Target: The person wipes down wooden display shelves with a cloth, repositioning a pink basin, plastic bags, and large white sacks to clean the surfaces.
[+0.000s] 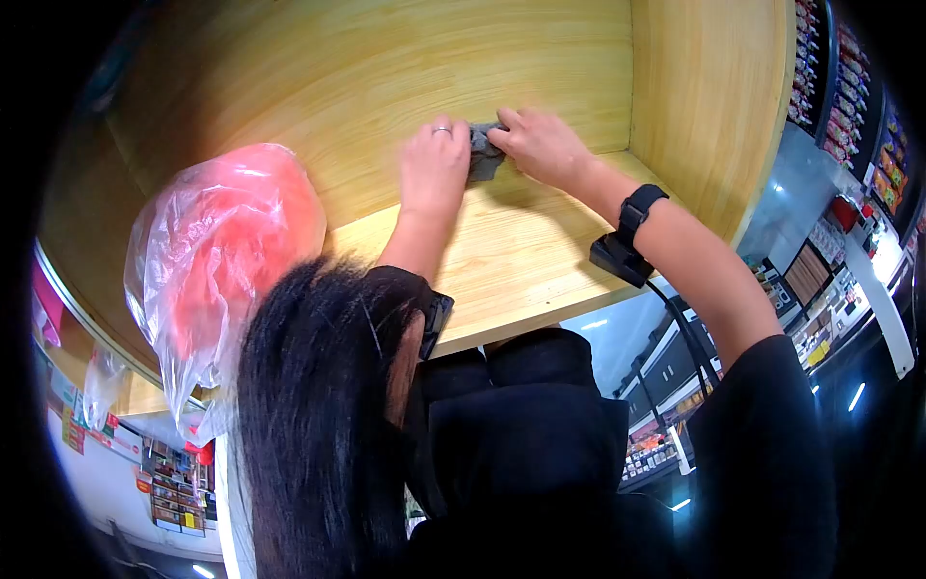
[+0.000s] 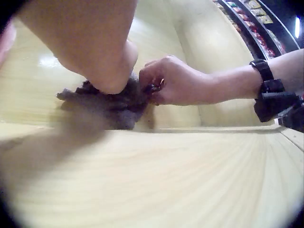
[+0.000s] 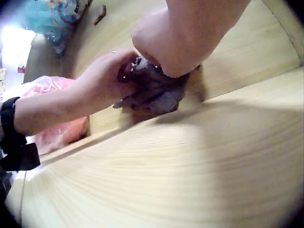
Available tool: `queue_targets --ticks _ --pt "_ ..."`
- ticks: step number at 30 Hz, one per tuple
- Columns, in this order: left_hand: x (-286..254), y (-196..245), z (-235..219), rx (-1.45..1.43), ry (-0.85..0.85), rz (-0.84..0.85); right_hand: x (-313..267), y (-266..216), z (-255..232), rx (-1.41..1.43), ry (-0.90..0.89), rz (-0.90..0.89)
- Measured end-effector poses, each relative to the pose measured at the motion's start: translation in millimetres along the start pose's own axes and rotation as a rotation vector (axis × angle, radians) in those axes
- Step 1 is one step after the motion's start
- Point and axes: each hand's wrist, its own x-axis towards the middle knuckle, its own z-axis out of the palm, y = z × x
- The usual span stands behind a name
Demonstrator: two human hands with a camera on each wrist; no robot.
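Observation:
A crumpled dark grey cloth (image 1: 483, 152) is held between both hands, close to the back panel of a wooden shelf compartment (image 1: 540, 251). My left hand (image 1: 436, 166), with a ring on one finger, grips the cloth's left side. From the right, my right hand (image 1: 542, 145) pinches its other edge with curled fingers. In the left wrist view the cloth (image 2: 114, 107) bunches up below the left hand and spreads out to its left. The right wrist view shows the cloth (image 3: 159, 92) gathered in folds between the hands, just above the shelf board.
A clear plastic bag with pink-red contents (image 1: 231, 241) stands left of the arms. The compartment's right side wall (image 1: 709, 106) rises beside the right forearm. Packaged goods (image 1: 849, 96) hang beyond it. A teal plastic bag (image 3: 47, 21) and a small brown piece (image 3: 99, 15) show in the right wrist view.

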Motion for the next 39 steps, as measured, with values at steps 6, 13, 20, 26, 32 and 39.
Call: queue_targets --ticks 6,13,20,26,32,39 --pt "-20.5 19.9 -2.2 -0.383 -0.179 -0.18 -10.1 -18.6 8.2 0.078 -0.171 0.236" --pt "-13.5 17.7 10.4 -0.63 -0.337 -0.18 -3.5 -19.8 4.9 0.289 -0.088 0.459" --pt "5.7 21.3 22.6 -0.864 -0.475 -0.238 -10.3 -18.6 4.0 0.513 -0.102 0.671" --pt "27.1 30.3 35.2 -0.787 -0.592 -0.142 -18.5 -2.0 8.5 0.533 -0.1 0.735" --pt "23.5 69.5 27.9 -0.992 -0.744 0.001 -57.7 3.0 -30.5 0.555 -0.33 0.93" --pt "-20.9 158.5 -52.6 -1.152 -0.753 0.417 -184.3 -34.1 -129.3 0.659 -0.247 1.063"
